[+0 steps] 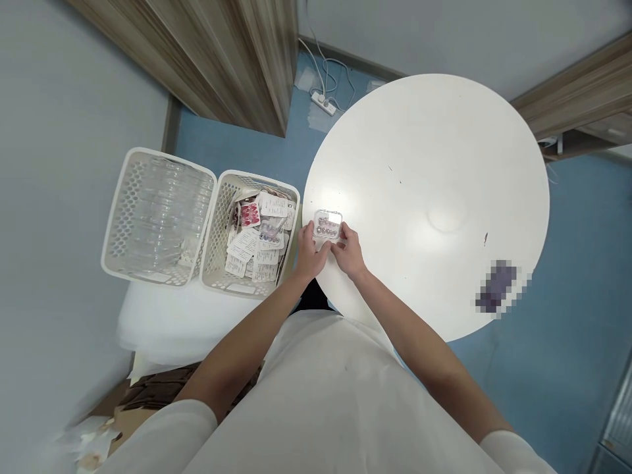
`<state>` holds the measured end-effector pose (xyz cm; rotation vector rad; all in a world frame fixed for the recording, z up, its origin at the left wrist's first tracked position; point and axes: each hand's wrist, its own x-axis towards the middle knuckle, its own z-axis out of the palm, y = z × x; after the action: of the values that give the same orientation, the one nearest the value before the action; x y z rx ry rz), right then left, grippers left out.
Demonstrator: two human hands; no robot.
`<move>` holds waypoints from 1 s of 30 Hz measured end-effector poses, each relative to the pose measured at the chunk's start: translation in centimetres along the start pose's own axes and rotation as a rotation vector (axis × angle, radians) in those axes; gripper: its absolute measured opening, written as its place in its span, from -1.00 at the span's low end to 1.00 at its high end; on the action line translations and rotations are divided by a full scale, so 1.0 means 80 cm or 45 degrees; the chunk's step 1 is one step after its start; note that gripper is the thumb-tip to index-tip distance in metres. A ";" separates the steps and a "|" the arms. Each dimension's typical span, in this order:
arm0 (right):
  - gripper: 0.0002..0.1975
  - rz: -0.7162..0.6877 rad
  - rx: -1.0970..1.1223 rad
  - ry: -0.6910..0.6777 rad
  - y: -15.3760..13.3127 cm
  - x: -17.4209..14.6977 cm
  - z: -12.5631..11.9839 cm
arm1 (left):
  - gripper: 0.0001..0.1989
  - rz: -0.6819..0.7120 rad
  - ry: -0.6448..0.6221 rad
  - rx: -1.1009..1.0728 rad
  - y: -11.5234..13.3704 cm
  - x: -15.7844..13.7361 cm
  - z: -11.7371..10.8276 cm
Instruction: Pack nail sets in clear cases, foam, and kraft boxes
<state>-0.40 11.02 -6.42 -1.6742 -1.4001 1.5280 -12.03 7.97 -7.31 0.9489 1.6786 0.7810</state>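
Note:
A small clear plastic case (328, 224) with rows of shiny, rounded pieces inside, which look like press-on nails, is held at the near left edge of the round white table (385, 145). My left hand (311, 253) grips its left side, fingers along the edge and thumb at the near corner. On the right side, my right hand (349, 251) closes on the case in the same way. The two thumbs nearly meet at its near edge. Whether the lid is fastened I cannot make out.
Left of the table stands a white basket (212, 260) of printed cards and nail packs. Beside it, another white basket (109, 247) holds stacked clear plastic cases. A pixelated dark object (498, 286) lies at the table's right edge. A power strip (323, 103) rests on the floor.

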 end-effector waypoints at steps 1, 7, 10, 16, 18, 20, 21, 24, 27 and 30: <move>-0.49 0.008 -0.005 -0.004 0.000 0.000 0.000 | -0.35 0.001 -0.002 0.011 0.000 -0.001 0.001; -0.33 0.097 -0.001 -0.012 0.004 -0.002 -0.001 | -0.33 0.057 0.060 0.040 -0.003 -0.008 0.011; -0.25 0.145 0.018 -0.028 0.008 -0.009 -0.005 | -0.30 0.096 0.114 0.041 -0.007 -0.014 0.018; -0.23 0.153 0.074 -0.142 0.016 -0.056 -0.026 | -0.30 0.092 0.166 0.075 -0.009 -0.054 0.031; -0.27 0.133 0.071 -0.187 0.020 -0.080 -0.037 | -0.31 0.086 0.191 0.101 -0.009 -0.078 0.034; -0.34 0.109 0.050 -0.209 0.024 -0.105 -0.049 | -0.35 0.080 0.218 0.135 -0.012 -0.105 0.036; -0.38 0.109 0.039 -0.218 0.026 -0.116 -0.056 | -0.39 0.071 0.216 0.160 -0.015 -0.120 0.038; -0.47 0.104 0.015 -0.253 0.034 -0.149 -0.076 | -0.54 -0.009 0.228 0.213 -0.031 -0.166 0.047; -0.54 0.084 -0.004 -0.308 0.046 -0.179 -0.095 | -0.59 -0.097 0.231 0.176 -0.045 -0.213 0.062; -0.58 0.056 -0.025 -0.397 0.065 -0.206 -0.110 | -0.59 -0.149 0.200 0.165 -0.051 -0.259 0.074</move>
<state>11.96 -3.06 -1.29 -1.5347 -1.5431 1.8684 -3.58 -11.81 -3.12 0.8868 1.9225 0.6898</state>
